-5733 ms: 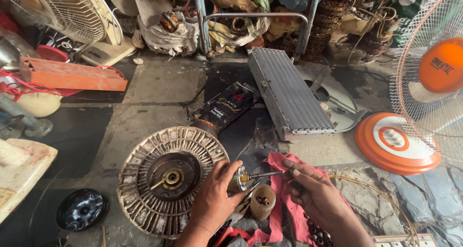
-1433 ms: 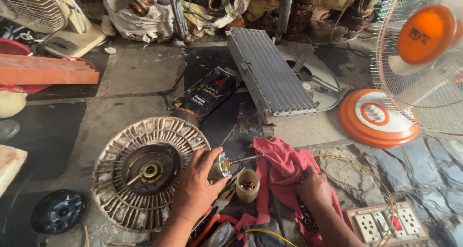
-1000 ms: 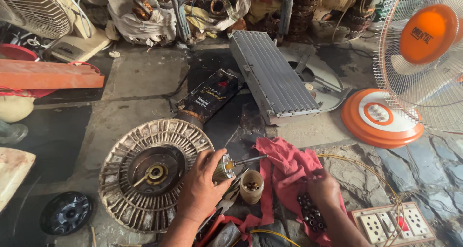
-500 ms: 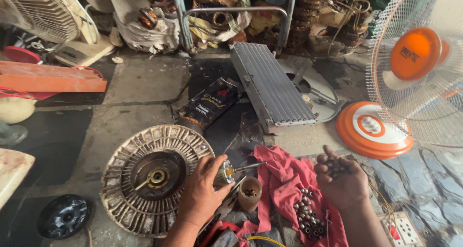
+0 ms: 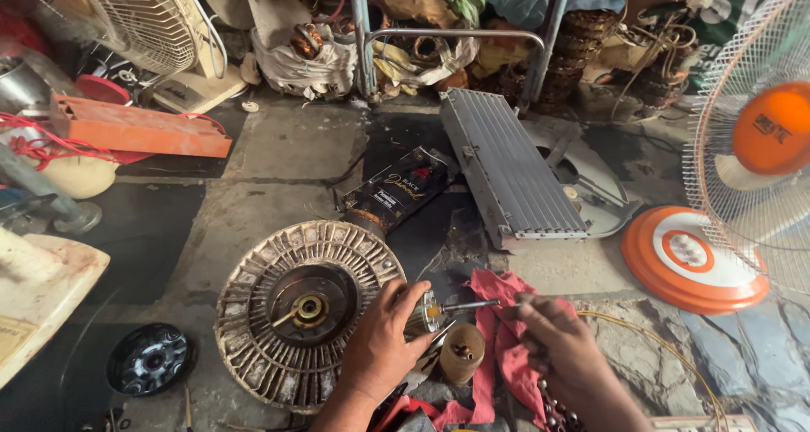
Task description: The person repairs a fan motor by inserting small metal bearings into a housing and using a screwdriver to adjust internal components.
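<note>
1. Left hand (image 5: 384, 343) is low in the middle, fingers clenched around a small rotor (image 5: 422, 316), holding it just above the floor.
2. The rotor's thin metal shaft (image 5: 472, 305) sticks out to the right, lying roughly level.
3. Right hand (image 5: 561, 352) sits just right of that shaft, fingertips at or just short of its tip; fingers curl inward, but whether they pinch anything, I cannot tell.
4. A red cloth (image 5: 498, 356) lies on the floor under and between both hands.
5. A small tan cup (image 5: 462, 353) stands upright on the floor just below the rotor, near the cloth's edge.
6. Just left of the left hand lies a big round stator (image 5: 278, 314), its ribbed ring flat on the floor (image 5: 278, 145), brass hub in the centre.
7. A small black disc (image 5: 152, 360) lies further left, apart from the stator.
8. Beyond the hands: a black box (image 5: 396, 191) and a grey ribbed panel (image 5: 506, 170), side by side.
9. At right, an orange fan base (image 5: 688, 259) rests on the floor, with a fan (image 5: 759, 137) standing over it.
</note>
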